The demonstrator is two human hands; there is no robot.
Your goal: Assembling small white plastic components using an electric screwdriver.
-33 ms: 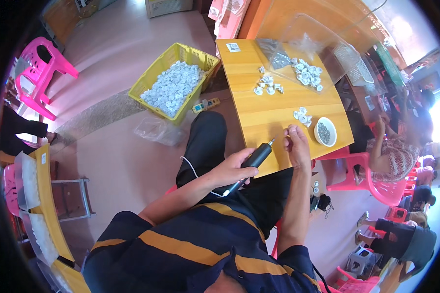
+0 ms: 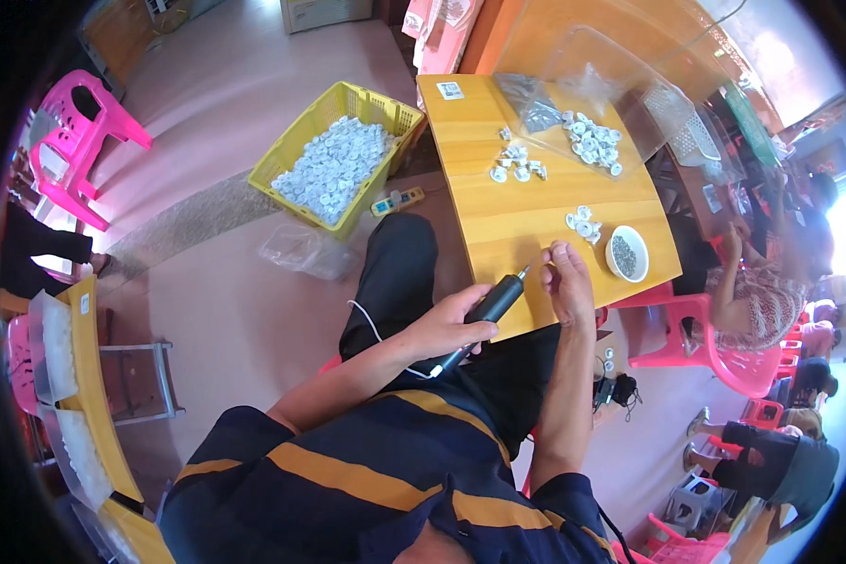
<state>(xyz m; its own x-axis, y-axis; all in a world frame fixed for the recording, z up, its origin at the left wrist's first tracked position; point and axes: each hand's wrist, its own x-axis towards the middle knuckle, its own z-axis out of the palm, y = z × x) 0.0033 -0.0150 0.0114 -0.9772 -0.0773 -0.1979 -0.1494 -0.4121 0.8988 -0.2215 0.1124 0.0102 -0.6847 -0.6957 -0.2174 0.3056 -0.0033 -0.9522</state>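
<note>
My left hand (image 2: 451,324) is wrapped round a black electric screwdriver (image 2: 494,303), with a white cable at its rear end and its bit tilted up over the near edge of the wooden table (image 2: 479,202). Close to the right of that bit, my right hand (image 2: 568,282) is raised with thumb and forefinger pinched; whatever they hold is too small to make out. Beyond my right hand stands a white bowl (image 2: 627,254) of small metal screws. A little group of white plastic parts (image 2: 583,224) lies beside the bowl.
Farther back on the table are more white parts (image 2: 517,162) and a clear plastic bin (image 2: 573,103) with a heap of them. A yellow crate (image 2: 282,150) full of white pieces stands on the floor at left, near a power strip (image 2: 398,201). Another person sits at right.
My right hand has shifted very slightly left, nearer the screwdriver's bit. My left hand keeps its hold and place.
</note>
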